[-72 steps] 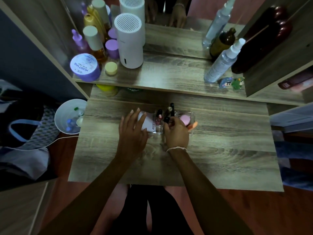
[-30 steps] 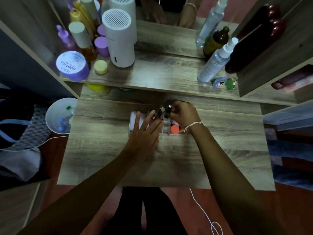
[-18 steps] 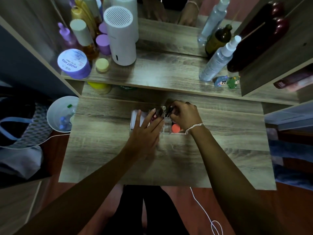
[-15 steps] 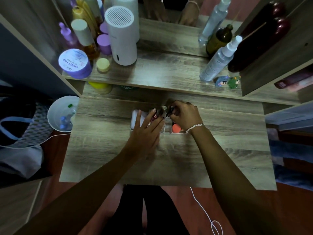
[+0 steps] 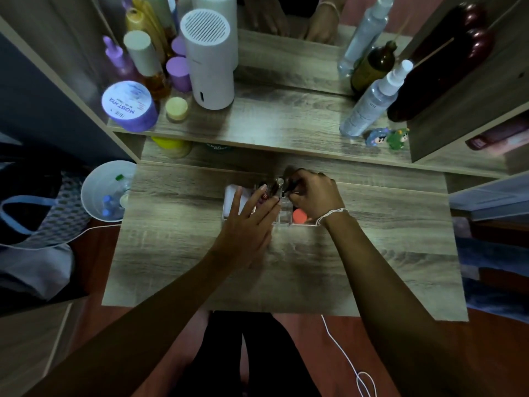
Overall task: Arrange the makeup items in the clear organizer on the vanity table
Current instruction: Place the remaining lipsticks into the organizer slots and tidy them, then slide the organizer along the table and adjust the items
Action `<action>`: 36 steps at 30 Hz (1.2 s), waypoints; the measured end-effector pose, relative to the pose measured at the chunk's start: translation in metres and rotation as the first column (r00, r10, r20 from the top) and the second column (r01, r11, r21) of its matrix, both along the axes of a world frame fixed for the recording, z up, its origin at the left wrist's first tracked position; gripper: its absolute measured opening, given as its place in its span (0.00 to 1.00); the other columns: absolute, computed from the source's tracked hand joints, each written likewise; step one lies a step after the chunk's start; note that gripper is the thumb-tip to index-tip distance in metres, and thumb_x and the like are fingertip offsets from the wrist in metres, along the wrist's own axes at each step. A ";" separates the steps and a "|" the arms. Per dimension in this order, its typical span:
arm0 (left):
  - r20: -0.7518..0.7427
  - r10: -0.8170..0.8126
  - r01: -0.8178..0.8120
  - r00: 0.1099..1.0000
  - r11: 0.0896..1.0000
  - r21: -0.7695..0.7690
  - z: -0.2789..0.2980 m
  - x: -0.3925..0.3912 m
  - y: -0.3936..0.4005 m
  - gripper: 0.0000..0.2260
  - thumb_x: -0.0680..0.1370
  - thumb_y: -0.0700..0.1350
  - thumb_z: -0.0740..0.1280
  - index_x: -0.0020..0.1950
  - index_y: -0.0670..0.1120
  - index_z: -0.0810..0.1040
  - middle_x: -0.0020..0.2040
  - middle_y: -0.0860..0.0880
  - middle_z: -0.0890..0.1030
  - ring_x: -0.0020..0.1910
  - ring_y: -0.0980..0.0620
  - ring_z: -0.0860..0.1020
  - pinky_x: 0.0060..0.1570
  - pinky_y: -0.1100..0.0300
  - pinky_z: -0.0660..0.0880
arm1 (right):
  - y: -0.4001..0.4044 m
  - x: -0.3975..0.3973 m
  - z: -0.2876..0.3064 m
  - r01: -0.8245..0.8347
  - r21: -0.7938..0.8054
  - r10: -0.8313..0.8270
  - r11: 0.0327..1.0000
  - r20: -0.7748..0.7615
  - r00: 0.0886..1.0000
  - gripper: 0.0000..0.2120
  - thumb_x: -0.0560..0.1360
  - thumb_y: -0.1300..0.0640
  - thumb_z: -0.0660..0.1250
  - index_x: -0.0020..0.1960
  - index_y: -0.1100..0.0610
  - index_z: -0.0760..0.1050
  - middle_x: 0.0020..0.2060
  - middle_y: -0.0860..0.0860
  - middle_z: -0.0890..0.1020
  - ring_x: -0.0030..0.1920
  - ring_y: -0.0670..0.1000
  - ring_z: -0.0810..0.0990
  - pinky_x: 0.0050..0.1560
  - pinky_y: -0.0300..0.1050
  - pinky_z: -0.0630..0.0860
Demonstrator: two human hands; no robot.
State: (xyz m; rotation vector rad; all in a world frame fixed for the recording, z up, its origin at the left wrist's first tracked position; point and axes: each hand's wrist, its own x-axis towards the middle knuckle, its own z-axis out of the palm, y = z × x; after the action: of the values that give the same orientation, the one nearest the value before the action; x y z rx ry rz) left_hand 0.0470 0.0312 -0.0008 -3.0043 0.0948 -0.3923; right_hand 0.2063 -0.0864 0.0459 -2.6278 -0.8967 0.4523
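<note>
Organizer (image 5: 282, 219), clear and low-walled, sits near the middle of the vanity table (image 5: 177, 253), already holding a white item (image 5: 233, 200) at its left end, a round orange-red piece (image 5: 299, 216) toward its right, and a cluster of upright tubes (image 5: 279, 184) along the back. The left hand (image 5: 247, 227) lies flat and spread over the front left part of the organizer, fingers extended, gripping nothing, apparently steadying it. The right hand (image 5: 313, 196) is curled at the back, fingertips pinched on a slim dark stick (image 5: 292, 186), probably a pencil or liner; the dim light makes that hard to confirm. The step in hand looks like seating this stick among the upright tubes. Next it needs lowering straight into a free slot without tipping its neighbours, then a clean release.
</note>
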 end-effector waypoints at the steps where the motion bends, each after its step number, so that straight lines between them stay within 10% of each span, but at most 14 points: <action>1: 0.002 0.000 0.000 1.000 1.000 -0.003 0.001 0.000 0.000 0.23 0.74 0.54 0.68 0.66 0.46 0.76 0.68 0.45 0.75 0.70 0.41 0.70 0.66 0.33 0.60 | 0.000 0.000 0.001 -0.001 0.005 0.001 1.000 -0.001 1.000 0.16 0.66 0.56 0.70 0.54 0.52 0.77 0.45 0.54 0.85 0.51 0.60 0.80 0.53 0.55 0.76; 7: 0.029 -0.009 0.013 1.000 0.993 -0.121 0.008 -0.003 0.000 0.21 0.75 0.49 0.65 0.67 0.45 0.76 0.69 0.43 0.74 0.70 0.40 0.70 0.66 0.32 0.58 | -0.012 -0.001 0.013 -0.010 0.012 0.010 1.000 -0.015 1.000 0.23 0.68 0.54 0.71 0.62 0.49 0.72 0.55 0.54 0.83 0.56 0.59 0.79 0.57 0.56 0.75; 14: 0.039 0.268 -0.190 0.963 0.772 -0.607 0.014 -0.030 0.016 0.25 0.78 0.49 0.60 0.74 0.43 0.62 0.75 0.40 0.64 0.76 0.43 0.58 0.71 0.35 0.55 | -0.082 -0.050 0.009 0.292 0.460 -0.374 0.839 0.097 0.922 0.16 0.71 0.57 0.63 0.58 0.53 0.75 0.52 0.54 0.81 0.52 0.56 0.79 0.53 0.52 0.77; 23: -0.419 0.374 -0.536 0.827 0.302 -0.788 -0.007 -0.033 0.028 0.49 0.68 0.56 0.75 0.78 0.42 0.48 0.78 0.41 0.55 0.76 0.43 0.55 0.73 0.42 0.60 | -0.098 -0.058 -0.056 0.458 0.208 -0.386 0.864 -0.309 0.869 0.53 0.61 0.42 0.78 0.76 0.48 0.51 0.75 0.49 0.62 0.74 0.52 0.61 0.72 0.55 0.65; 36: -0.443 0.431 -0.567 0.786 0.218 -0.794 -0.037 -0.025 0.019 0.44 0.62 0.55 0.79 0.73 0.48 0.62 0.70 0.43 0.68 0.71 0.39 0.60 0.66 0.34 0.65 | -0.074 -0.054 -0.092 0.383 0.224 -0.337 0.896 -0.220 0.916 0.49 0.62 0.37 0.74 0.74 0.51 0.55 0.72 0.54 0.68 0.74 0.57 0.61 0.76 0.62 0.49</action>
State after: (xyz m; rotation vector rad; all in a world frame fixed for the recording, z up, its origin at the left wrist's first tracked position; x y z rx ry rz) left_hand 0.0219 0.0506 -0.0378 -3.7252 -1.6364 -0.1683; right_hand 0.1525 -0.1603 -0.0459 -2.3880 -0.3658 0.4246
